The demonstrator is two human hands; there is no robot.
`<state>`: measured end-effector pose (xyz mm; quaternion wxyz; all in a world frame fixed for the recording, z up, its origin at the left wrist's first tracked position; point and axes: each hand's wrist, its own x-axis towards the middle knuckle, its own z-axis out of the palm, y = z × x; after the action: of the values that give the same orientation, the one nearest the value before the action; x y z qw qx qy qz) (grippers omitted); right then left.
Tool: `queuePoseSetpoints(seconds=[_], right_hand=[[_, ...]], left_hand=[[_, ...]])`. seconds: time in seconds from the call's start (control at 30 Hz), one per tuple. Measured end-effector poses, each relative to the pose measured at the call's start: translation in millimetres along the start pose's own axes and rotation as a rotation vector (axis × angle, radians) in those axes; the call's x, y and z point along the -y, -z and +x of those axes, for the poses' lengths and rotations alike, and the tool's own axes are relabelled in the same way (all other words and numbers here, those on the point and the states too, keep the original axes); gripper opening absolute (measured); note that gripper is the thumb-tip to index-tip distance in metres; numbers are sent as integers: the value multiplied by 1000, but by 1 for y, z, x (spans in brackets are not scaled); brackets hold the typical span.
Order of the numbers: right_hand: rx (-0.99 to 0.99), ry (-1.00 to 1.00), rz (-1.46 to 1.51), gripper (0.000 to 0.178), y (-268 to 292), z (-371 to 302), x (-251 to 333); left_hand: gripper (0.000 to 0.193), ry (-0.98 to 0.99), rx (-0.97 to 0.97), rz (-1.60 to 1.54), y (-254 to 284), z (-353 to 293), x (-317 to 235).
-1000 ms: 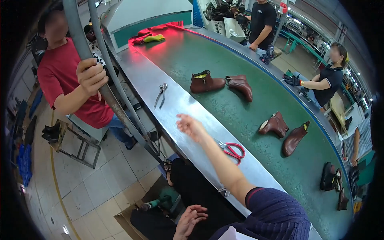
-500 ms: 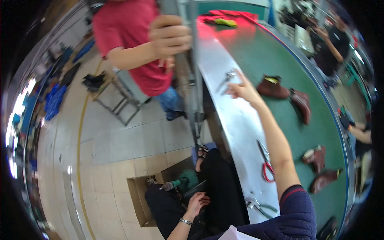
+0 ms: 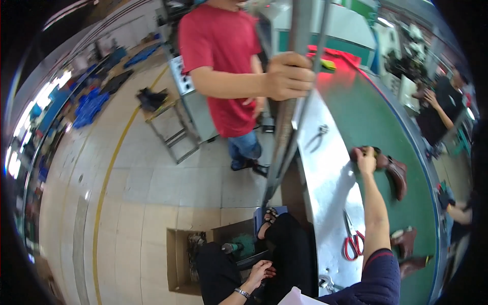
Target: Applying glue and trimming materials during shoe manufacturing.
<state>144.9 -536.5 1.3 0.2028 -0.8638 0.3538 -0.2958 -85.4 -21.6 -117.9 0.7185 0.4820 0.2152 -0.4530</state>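
Observation:
Reaching over the bench, my right hand (image 3: 366,161) is closed on the upper part of a brown ankle boot (image 3: 360,152). A second brown boot (image 3: 397,178) lies beside it, to the right. Pincers (image 3: 318,137) rest on the metal strip to the left of that hand. Nearer to me on the strip are red-handled scissors or snips (image 3: 352,241). My left hand (image 3: 260,273) hangs over my lap, fingers loosely bent and apart, with nothing visible in it.
A person in a red shirt (image 3: 221,46) grips an upright metal post (image 3: 292,112) ahead. Two more brown boots (image 3: 405,241) lie on the green belt (image 3: 351,109). A cardboard box (image 3: 175,259) with a green tool (image 3: 231,247) stands by my legs. A stool (image 3: 175,137) holds dark footwear.
My right hand has left the pincers' side and moved onto the brown boot. The view has turned left, so the bench appears farther right. My left hand stays over my lap.

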Motion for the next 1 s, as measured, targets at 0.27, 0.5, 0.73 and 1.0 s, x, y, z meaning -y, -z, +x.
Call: queuePoseSetpoints(seconds=[0.27, 0.5, 0.73, 1.0], right_hand=[[22, -258, 620, 23, 33, -24, 22], [262, -78, 860, 23, 183, -71, 75], [844, 138, 1039, 25, 285, -198, 185], [1216, 234, 1283, 26, 273, -284, 256]], left_hand=[[21, -121, 12, 26, 5, -21, 1], [17, -329, 120, 248, -18, -65, -27], [76, -980, 144, 732, -78, -156, -109], [112, -974, 419, 534, -76, -212, -126]])
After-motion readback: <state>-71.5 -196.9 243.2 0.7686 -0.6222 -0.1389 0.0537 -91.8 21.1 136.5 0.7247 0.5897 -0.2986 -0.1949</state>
